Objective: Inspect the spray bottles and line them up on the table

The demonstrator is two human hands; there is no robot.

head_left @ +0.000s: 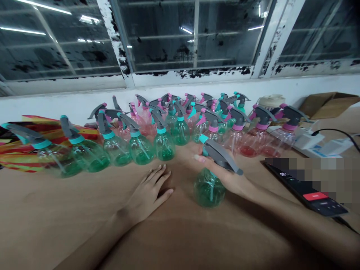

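My right hand (222, 174) grips a green spray bottle (209, 193) around its neck, just under the grey trigger head with its turquoise nozzle. The bottle is upright at the table's middle, and a thin tube shows through its clear green body. Flat on the tabletop to its left rests my left hand (149, 191), fingers spread and holding nothing. Beyond that hand stands a row of green spray bottles (141, 150) with turquoise collars. Pink spray bottles (250, 144) with pink collars stand behind and to the right of my right hand.
More pink and green bottles crowd against the white wall (84, 97) below the windows. A phone (309, 191) lies at the right, near white chargers on a power strip (309, 144). An opened cardboard box (323, 105) sits at the back right; red-and-yellow packaging (22, 152) lies at left.
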